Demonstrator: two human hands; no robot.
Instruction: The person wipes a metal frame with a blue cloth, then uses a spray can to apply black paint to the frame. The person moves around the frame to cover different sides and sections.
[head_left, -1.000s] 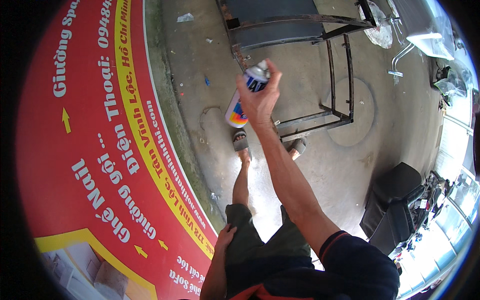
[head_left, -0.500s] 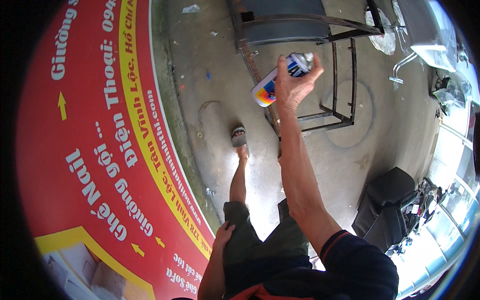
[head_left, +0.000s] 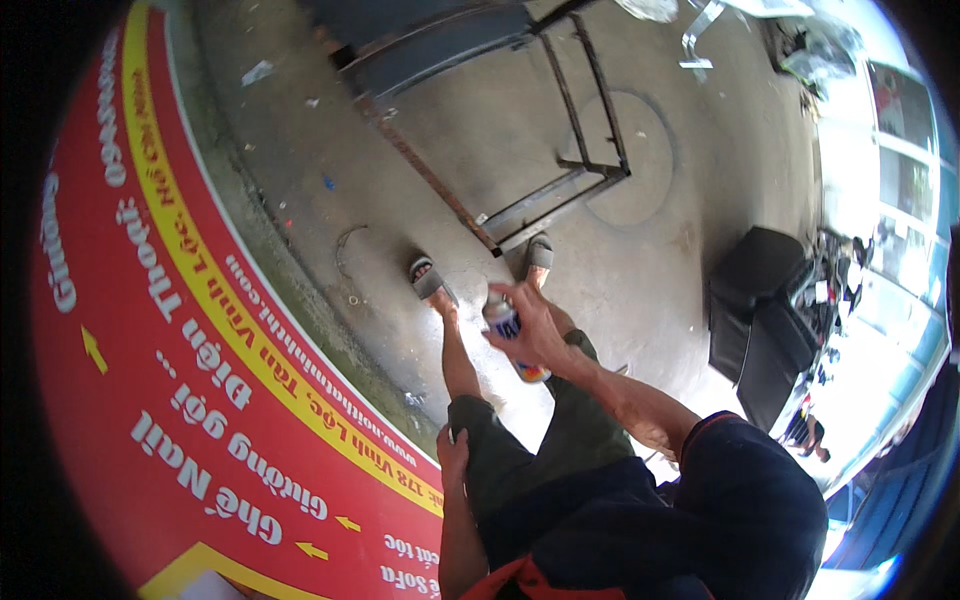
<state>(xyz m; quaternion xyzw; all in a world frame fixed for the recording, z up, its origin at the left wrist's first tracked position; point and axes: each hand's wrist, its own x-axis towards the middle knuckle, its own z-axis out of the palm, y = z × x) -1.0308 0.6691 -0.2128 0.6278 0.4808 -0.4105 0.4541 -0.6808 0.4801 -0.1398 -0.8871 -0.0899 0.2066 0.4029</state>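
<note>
My right hand [head_left: 541, 335] is wrapped round a spray can [head_left: 503, 320] with a blue, white and multicoloured label. The can is tilted, its silver top up by my index finger, low over my lap and short of the metal frame. Against the side of my left thigh, on the dark green shorts, rests my left hand [head_left: 454, 457], its fingers laid along the cloth and partly hidden. Beyond my feet stands a metal frame [head_left: 430, 172] of dark, partly rusty bars, with a dark grey panel [head_left: 440, 55] at its far end.
A large red and yellow printed banner [head_left: 130, 330] fills the left side. On the right sit black padded seat parts [head_left: 765, 300] beside a clutter of dark items. Scraps lie on the concrete floor [head_left: 400, 250]. A person [head_left: 808, 435] shows small at the far right.
My right hand has drawn the spray can back from over the metal frame toward my lap. The view has shifted and turned, and my right foot now shows beside the frame. My left hand stays on the thigh.
</note>
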